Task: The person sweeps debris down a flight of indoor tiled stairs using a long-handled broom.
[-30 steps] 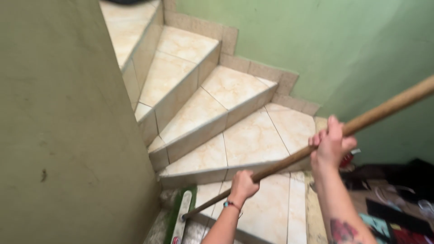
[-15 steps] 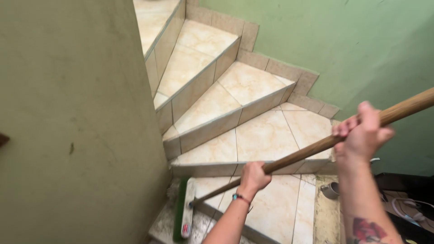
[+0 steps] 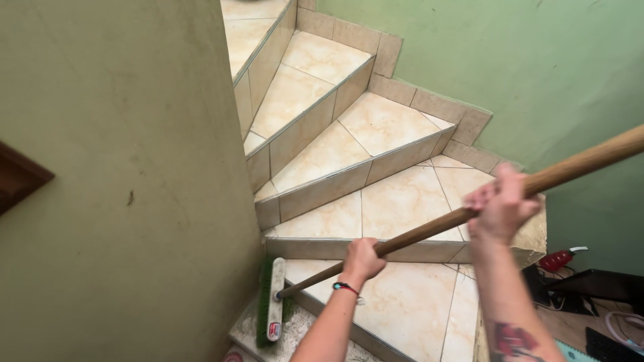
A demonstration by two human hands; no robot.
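We've got both hands on the broom handle (image 3: 469,211), a long wooden stick running from the upper right down to the lower left. Our left hand (image 3: 362,258) sits low on it, fingers (image 3: 354,253) curled all the way round the wood in a tight fist, with a small bracelet (image 3: 345,287) on that wrist. Our right hand (image 3: 502,204) is higher up the stick, fingers (image 3: 479,196) wrapped over the top of it and clenched too, though that hand is a bit blurred so we can't make out each finger. There's a red tattoo (image 3: 511,338) on the right forearm.

The broom head (image 3: 272,302), white back with green bristles, lies along the foot of the olive wall (image 3: 121,201) on the lowest grey speckled step (image 3: 295,332), just beside the corner. Above it the cream tiled stairs (image 3: 376,201) wind up and to the left against a paler green wall (image 3: 537,67). Off to the lower right, past the edge of the stairs, there's a red bottle (image 3: 557,259) and some dark stuff on the floor.

Compared with half a second ago, the grip on both hands looks the same, but our right hand has dropped lower and come in toward the left a bit. The broom head sits at about the same spot by the wall. The view has shifted too, so a brown wooden edge (image 3: 20,175) pokes in further on the left.
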